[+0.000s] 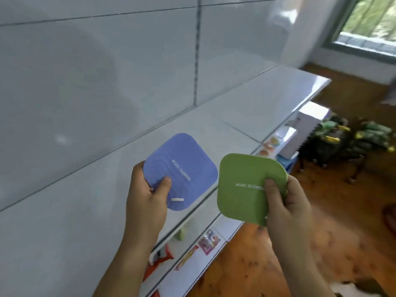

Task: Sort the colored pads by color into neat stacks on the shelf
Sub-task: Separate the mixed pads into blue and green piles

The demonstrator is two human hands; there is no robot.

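Your hands are each holding one pad above the white shelf [246, 108].
Your left hand [147, 198] is pinching the blue pad [182, 168] at its near corner, thumb on top; your right hand [280, 202] is gripping the green pad [242, 189] by its right edge, thumb over the print. Both pads are hovering side by side, apart, at the shelf's front edge; lower shelves are showing small packets [209, 242].
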